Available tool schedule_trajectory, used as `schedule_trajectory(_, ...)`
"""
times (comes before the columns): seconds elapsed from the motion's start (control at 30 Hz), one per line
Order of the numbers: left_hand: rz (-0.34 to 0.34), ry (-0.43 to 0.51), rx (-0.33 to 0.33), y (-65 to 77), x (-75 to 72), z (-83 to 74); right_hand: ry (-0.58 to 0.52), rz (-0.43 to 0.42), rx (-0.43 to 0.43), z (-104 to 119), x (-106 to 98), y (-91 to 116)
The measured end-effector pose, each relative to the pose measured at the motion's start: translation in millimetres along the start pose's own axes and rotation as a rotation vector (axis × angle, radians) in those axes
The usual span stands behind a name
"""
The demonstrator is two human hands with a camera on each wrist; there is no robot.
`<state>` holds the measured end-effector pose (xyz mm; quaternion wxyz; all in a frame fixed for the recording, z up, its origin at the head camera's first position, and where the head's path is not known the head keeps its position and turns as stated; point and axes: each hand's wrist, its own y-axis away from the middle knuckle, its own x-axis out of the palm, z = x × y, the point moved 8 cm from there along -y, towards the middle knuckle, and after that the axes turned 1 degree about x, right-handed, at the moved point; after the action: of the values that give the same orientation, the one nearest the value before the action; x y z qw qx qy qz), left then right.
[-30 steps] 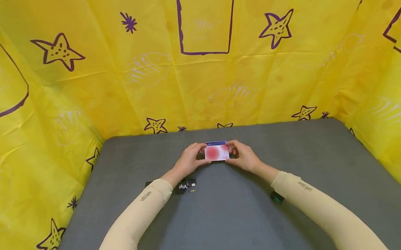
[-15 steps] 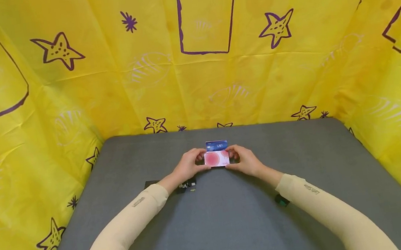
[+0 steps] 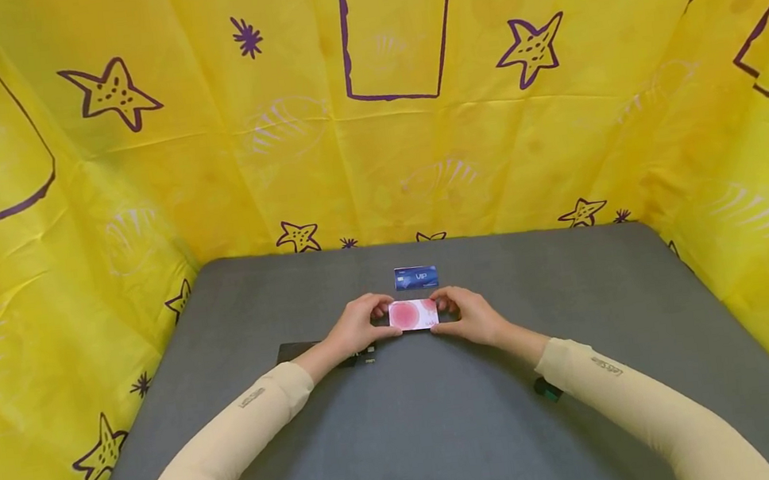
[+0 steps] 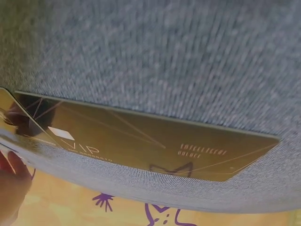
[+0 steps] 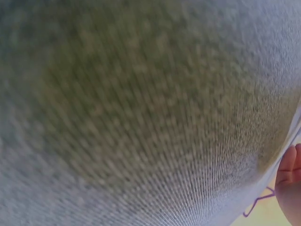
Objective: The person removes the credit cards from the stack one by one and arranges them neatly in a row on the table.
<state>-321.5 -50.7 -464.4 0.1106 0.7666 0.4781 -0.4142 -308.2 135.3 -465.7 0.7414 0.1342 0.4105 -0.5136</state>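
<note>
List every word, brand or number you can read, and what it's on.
"VIP": blue card.
"VIP": dark card; other lettering too blurred.
"Let's Slim", apparently: left sleeve and right sleeve.
Second dark card: lettering too small.
Pink-and-white card: lettering too small.

Two hands, the left hand and right hand, one at each end of the one pink card. Beyond that card, one blue card; left of it, at least two black cards, partly hidden. One table below it.
</note>
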Motion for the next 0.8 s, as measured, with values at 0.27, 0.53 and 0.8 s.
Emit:
schedule_trajectory(0.27, 0.032, -0.062, -0.029, 9.0, 1.7, 2.4, 0.005, 0.007, -0.019, 1, 6, 6)
schedule_trajectory(0.53, 0.07, -0.148, -0.055, 18.2, -0.7, 0.2, 0.003, 0.04, 0.001, 6, 10, 11)
schedule_trajectory(0.8, 0.093, -0.126, -0.054, 25.7, -1.6, -1.5, 0.004, 0.069, -0.002, 11, 14, 15)
